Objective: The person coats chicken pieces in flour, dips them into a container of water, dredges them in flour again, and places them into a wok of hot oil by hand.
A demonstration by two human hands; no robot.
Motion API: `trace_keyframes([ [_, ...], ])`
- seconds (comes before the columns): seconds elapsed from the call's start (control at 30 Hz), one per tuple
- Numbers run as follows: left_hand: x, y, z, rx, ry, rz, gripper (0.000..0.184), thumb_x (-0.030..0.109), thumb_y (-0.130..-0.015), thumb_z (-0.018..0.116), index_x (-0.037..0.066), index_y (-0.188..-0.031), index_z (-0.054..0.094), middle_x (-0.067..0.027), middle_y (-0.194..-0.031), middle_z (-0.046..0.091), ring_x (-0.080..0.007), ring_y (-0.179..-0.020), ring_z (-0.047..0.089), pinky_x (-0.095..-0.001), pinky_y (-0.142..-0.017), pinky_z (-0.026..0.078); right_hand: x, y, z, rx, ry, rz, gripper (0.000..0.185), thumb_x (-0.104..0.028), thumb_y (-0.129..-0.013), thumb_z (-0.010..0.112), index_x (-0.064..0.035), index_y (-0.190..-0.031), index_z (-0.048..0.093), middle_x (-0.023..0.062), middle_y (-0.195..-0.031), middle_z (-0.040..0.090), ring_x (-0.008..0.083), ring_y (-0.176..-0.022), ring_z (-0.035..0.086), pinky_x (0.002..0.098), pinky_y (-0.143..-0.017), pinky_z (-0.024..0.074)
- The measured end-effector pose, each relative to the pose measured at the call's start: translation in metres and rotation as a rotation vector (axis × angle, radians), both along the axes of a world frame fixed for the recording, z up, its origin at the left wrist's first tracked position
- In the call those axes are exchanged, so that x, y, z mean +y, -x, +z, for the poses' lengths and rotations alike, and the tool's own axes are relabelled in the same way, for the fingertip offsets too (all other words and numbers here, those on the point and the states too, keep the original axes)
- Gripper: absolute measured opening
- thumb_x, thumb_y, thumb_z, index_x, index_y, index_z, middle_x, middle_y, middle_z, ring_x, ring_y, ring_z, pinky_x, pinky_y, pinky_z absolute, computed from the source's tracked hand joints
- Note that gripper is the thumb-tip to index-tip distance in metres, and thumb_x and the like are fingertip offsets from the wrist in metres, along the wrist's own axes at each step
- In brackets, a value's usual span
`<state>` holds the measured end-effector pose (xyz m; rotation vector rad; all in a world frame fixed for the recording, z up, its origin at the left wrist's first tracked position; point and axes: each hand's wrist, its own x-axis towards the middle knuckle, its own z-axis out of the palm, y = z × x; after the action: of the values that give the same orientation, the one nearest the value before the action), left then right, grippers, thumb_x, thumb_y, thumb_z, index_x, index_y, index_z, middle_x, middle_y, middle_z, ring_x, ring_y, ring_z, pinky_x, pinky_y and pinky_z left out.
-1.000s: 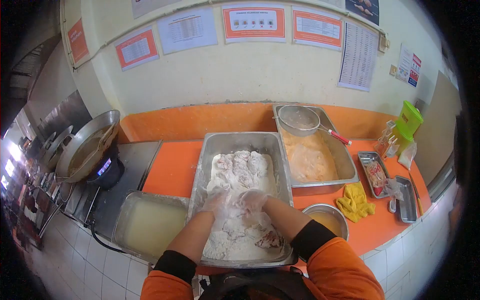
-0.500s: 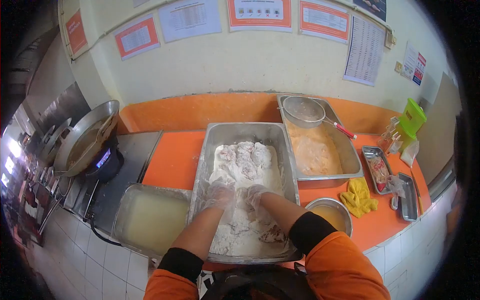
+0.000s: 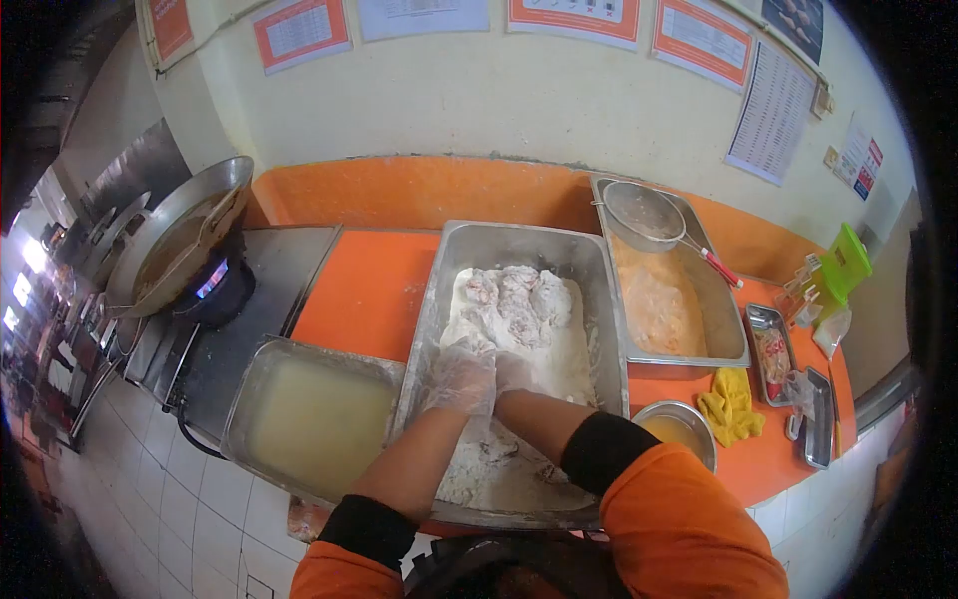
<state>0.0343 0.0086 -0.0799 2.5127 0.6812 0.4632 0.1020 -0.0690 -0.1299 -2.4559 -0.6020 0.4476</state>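
Left hand [image 3: 467,377] and right hand [image 3: 515,373], both in clear thin gloves, are closer together than in the earlier pictures, nearly meeting in the white powder [image 3: 565,367]. That narrowing seems to gather the handling into one spot rather than spread it across the deep tray [image 3: 529,235]. Powder, gloves and forearms hide the fingers, so I cannot tell whether either hand is wide, narrow or closed round something. The nearest white-dusted pieces [image 3: 519,299] lie just beyond, towards 12 o'clock in the deep tray; another darker piece [image 3: 551,473] is partly covered, towards 5 o'clock.

Counting round the hands: two hands; one deep tray on the orange counter [image 3: 374,290]; one orange-filled tray [image 3: 689,360] at 2 o'clock, with one strainer [image 3: 644,211] at its far end; one bowl [image 3: 677,405] at 4 o'clock; one yellow cloth [image 3: 732,407] beside it; two small trays further out between 3 and 4 o'clock, one bearing a packet [image 3: 773,356]; one liquid-filled tray [image 3: 329,350] at 8 o'clock; one near wok [image 3: 215,180] at 10 o'clock. The dusted pieces overlap too much for a sure count.
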Motion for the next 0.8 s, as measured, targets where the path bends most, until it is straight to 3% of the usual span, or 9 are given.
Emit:
trace_keyframes([
  [0.17, 0.001, 0.005, 0.017, 0.033, 0.002, 0.03, 0.035, 0.034, -0.08, 0.044, 0.002, -0.088, 0.057, -0.0205, -0.087, 0.057, -0.0369, -0.084, 0.054, -0.041, -0.074, 0.042, 0.005, 0.01, 0.058, -0.069, 0.067, -0.09, 0.032, -0.031, -0.073, 0.054, -0.0066, -0.093, 0.062, 0.0158, -0.097, 0.059, 0.0295, -0.092, 0.056, 0.0375, -0.078, 0.0443],
  [0.27, 0.011, 0.001, 0.019, 0.093, -0.02, -0.037, 0.038, 0.035, -0.081, 0.044, 0.003, -0.099, 0.053, -0.0234, -0.094, 0.054, -0.0378, -0.091, 0.051, -0.0417, -0.079, 0.041, 0.006, -0.023, 0.058, -0.327, 0.442, 0.486, 0.032, -0.029, -0.073, 0.054, -0.0062, -0.093, 0.062, 0.0156, -0.096, 0.059, 0.0292, -0.093, 0.056, 0.0374, -0.078, 0.0442],
  [0.37, 0.02, -0.008, 0.001, 0.037, -0.041, -0.061, 0.038, 0.033, -0.081, 0.043, 0.003, -0.103, 0.051, -0.0227, -0.099, 0.053, -0.0359, -0.092, 0.052, -0.0403, -0.08, 0.041, -0.01, -0.039, 0.105, -0.347, 0.545, 0.642, 0.031, -0.028, -0.072, 0.054, -0.0054, -0.09, 0.063, 0.016, -0.095, 0.06, 0.0294, -0.093, 0.056, 0.0366, -0.077, 0.0447],
  [0.5, 0.024, 0.002, 0.002, -0.136, -0.087, -0.236, 0.045, 0.036, -0.083, 0.039, 0.001, -0.112, 0.044, -0.0206, -0.105, 0.051, -0.0323, -0.094, 0.052, -0.0378, -0.083, 0.041, -0.026, -0.047, 0.156, -0.607, 0.501, 0.408, 0.028, -0.018, -0.076, 0.048, -0.007, -0.098, 0.06, 0.0118, -0.103, 0.058, 0.0262, -0.088, 0.059, 0.0347, -0.078, 0.0456],
  [0.6, 0.016, 0.01, 0.016, -0.279, -0.025, -0.227, 0.049, 0.04, -0.084, 0.038, 0.001, -0.114, 0.042, -0.0189, -0.107, 0.051, -0.0305, -0.095, 0.052, -0.0372, -0.084, 0.041, -0.031, -0.05, 0.144, -0.731, 0.278, 0.31, 0.022, -0.025, -0.069, 0.059, -0.0066, -0.08, 0.063, 0.0141, -0.082, 0.061, 0.0288, -0.08, 0.058, 0.0352, -0.074, 0.0457],
  [0.67, 0.016, 0.007, 0.017, -0.297, 0.001, -0.258, 0.051, 0.041, -0.083, 0.038, 0.001, -0.114, 0.042, -0.0182, -0.106, 0.051, -0.0302, -0.095, 0.052, -0.0372, -0.083, 0.042, -0.034, -0.032, 0.139, -0.476, 0.301, 0.57, 0.023, -0.025, -0.068, 0.059, -0.0062, -0.081, 0.062, 0.0146, -0.085, 0.06, 0.0284, -0.081, 0.057, 0.0346, -0.073, 0.0457],
  [0.73, 0.016, 0.006, 0.017, -0.297, 0.038, -0.298, 0.053, 0.043, -0.083, 0.038, 0.001, -0.114, 0.042, -0.0175, -0.106, 0.051, -0.0299, -0.095, 0.052, -0.0372, -0.083, 0.042, -0.042, -0.018, 0.104, -0.196, -0.061, 0.839, 0.024, -0.024, -0.066, 0.059, -0.0049, -0.081, 0.059, 0.0156, -0.085, 0.059, 0.0289, -0.08, 0.057, 0.0351, -0.071, 0.0453],
  [0.77, 0.015, 0.007, 0.016, -0.289, 0.064, -0.319, 0.054, 0.044, -0.083, 0.037, 0.001, -0.114, 0.042, -0.0172, -0.106, 0.051, -0.0298, -0.095, 0.052, -0.0372, -0.083, 0.042, -0.044, -0.016, 0.076, -0.043, -0.438, 0.962, 0.025, -0.023, -0.065, 0.059, -0.0036, -0.082, 0.057, 0.0164, -0.083, 0.058, 0.0297, -0.08, 0.056, 0.036, -0.07, 0.0447],
  [0.8, 0.014, 0.008, 0.016, -0.289, 0.09, -0.344, 0.054, 0.045, -0.083, 0.037, 0.001, -0.114, 0.042, -0.0168, -0.106, 0.051, -0.0296, -0.095, 0.052, -0.0372, -0.083, 0.042, -0.04, 0.001, 0.075, -0.097, -0.344, 0.914, 0.025, -0.02, -0.064, 0.06, -0.0031, -0.082, 0.056, 0.0169, -0.081, 0.057, 0.0316, -0.078, 0.055, 0.037, -0.068, 0.0441],
])
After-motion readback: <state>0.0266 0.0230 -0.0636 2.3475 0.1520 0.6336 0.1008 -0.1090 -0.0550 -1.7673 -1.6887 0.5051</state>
